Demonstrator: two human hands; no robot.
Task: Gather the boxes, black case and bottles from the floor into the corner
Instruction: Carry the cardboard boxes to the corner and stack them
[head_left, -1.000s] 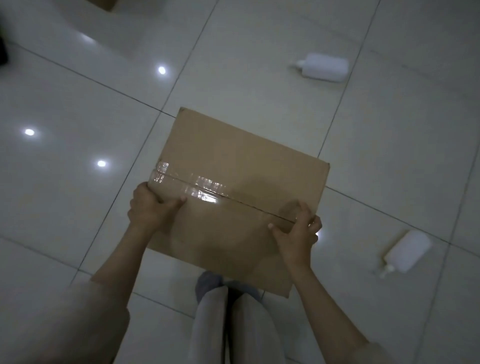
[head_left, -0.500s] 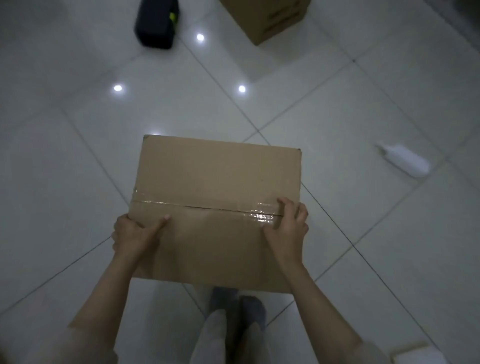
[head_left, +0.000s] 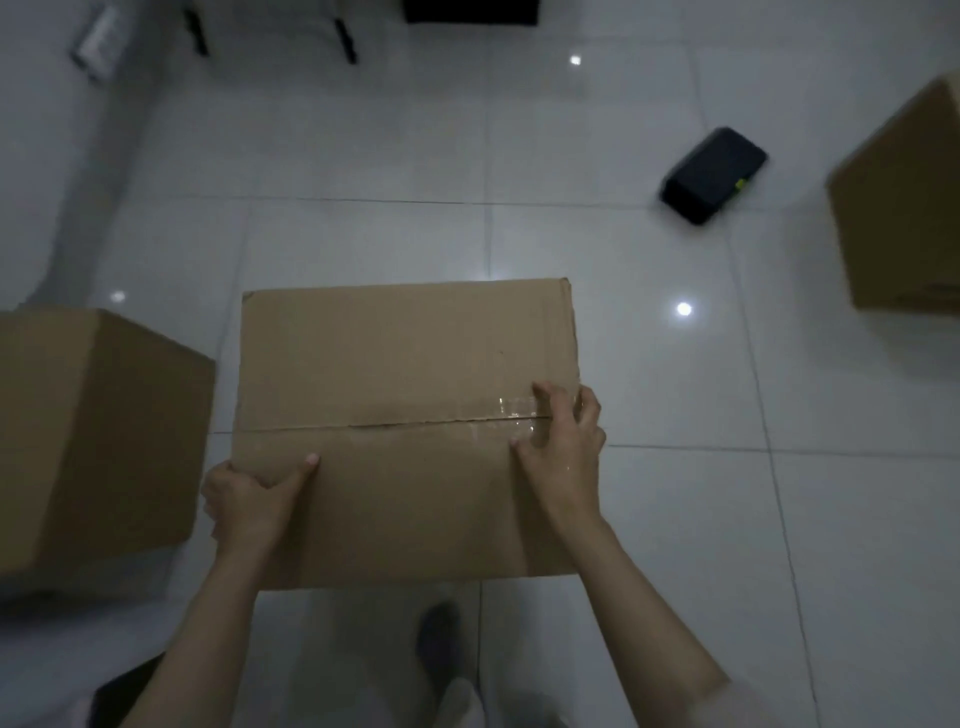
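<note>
- The left hand (head_left: 249, 499) gripped the near-left corner of the taped box (head_left: 405, 415), thumb flat on the top face and fingers curled around the left side.
- The right hand (head_left: 563, 441) held the same box at its right edge, thumb and fingers spread and bent over the taped seam (head_left: 511, 410), fingertips pressing on the top.
- The taped box sat between the two hands, at the centre of the view, its top face toward the camera; its underside was hidden, so whether it was lifted off the floor (head_left: 675, 519) could not be told.
- At 9 o'clock from the held box, just beside it, a second cardboard box (head_left: 93, 436) stood on the floor.
- At 2 o'clock, well apart, the black case (head_left: 714, 174) lay on the tiles, a small yellow-green mark on its right side.
- At 3 o'clock, at the right edge of the view, a third cardboard box (head_left: 904, 218) was partly cut off.
- At 12 o'clock, far off along the top edge, stood a dark block (head_left: 470, 11) and thin dark legs (head_left: 345, 39).
- At 6 o'clock, below the box, a grey-socked foot (head_left: 439, 639) showed on the floor.
</note>
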